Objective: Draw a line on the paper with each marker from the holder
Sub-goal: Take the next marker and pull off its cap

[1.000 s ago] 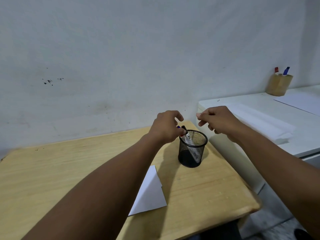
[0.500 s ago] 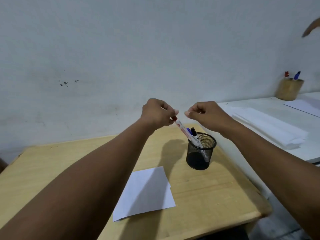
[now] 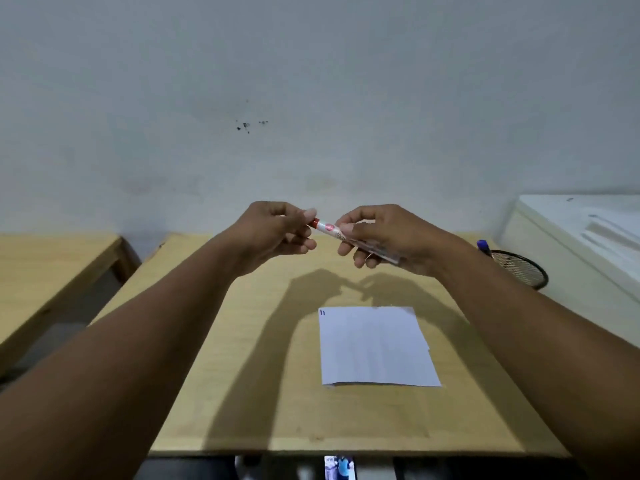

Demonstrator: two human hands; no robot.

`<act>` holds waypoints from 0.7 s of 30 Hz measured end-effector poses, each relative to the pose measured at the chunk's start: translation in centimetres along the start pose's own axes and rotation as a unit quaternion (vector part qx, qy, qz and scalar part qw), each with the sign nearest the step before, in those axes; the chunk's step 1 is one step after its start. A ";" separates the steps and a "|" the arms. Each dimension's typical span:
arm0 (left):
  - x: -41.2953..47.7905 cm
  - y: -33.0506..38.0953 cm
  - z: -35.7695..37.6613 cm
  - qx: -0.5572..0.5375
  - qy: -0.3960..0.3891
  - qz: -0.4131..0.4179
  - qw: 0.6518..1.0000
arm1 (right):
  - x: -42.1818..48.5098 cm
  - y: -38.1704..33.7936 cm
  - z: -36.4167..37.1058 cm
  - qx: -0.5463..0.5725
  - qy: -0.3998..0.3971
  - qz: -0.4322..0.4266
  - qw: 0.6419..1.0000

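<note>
Both my hands hold a red marker above the wooden table. My left hand pinches its red cap end; my right hand grips its white barrel. The white paper lies flat below, with two short dark lines at its far left corner. The black mesh holder stands at the table's far right, partly hidden by my right forearm. A blue marker sticks out of it.
A second wooden table stands to the left across a gap. A white cabinet top with stacked paper adjoins the table on the right. A plain wall rises behind.
The red marker has come out of the holder and now sits level between both hands. My view has swung right to left, so paper and holder appear shifted rightwards.
</note>
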State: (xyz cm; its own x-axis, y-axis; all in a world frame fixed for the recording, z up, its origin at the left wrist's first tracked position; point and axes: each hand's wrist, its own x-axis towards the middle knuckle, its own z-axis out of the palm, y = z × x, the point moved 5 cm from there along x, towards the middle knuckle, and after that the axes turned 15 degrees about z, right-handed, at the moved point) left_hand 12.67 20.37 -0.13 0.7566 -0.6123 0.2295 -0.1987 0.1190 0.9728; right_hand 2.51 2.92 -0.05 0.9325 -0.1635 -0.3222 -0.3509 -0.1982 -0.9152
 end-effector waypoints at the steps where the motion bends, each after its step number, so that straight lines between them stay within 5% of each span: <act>1: -0.6 -0.6 -0.8 -0.009 0.017 -0.002 1.000 | 0.2 0.2 1.0 0.057 -0.050 0.020 0.997; 6: -3.0 -3.9 -2.5 -0.021 0.037 -0.054 0.998 | 0.3 0.8 5.0 0.292 -0.224 0.027 0.929; 12: -3.6 -5.5 -1.1 -0.013 0.014 -0.081 0.997 | 1.9 2.1 6.3 0.239 0.012 0.025 0.971; 18: -3.7 -6.6 -2.2 -0.087 0.092 -0.099 0.987 | 0.3 0.7 2.3 0.226 0.004 -0.068 0.972; 21: -4.5 -7.5 -4.1 0.131 0.037 -0.031 0.990 | -0.7 1.0 -0.1 0.204 -0.010 -0.061 0.977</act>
State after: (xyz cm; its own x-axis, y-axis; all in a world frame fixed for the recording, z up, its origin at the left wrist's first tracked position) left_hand 13.30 25.43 -8.28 0.8145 -0.5515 0.1801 -0.2970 -0.1297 0.9460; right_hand 1.49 2.78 -0.66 0.9680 -0.1425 -0.2065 -0.1783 0.1883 -0.9658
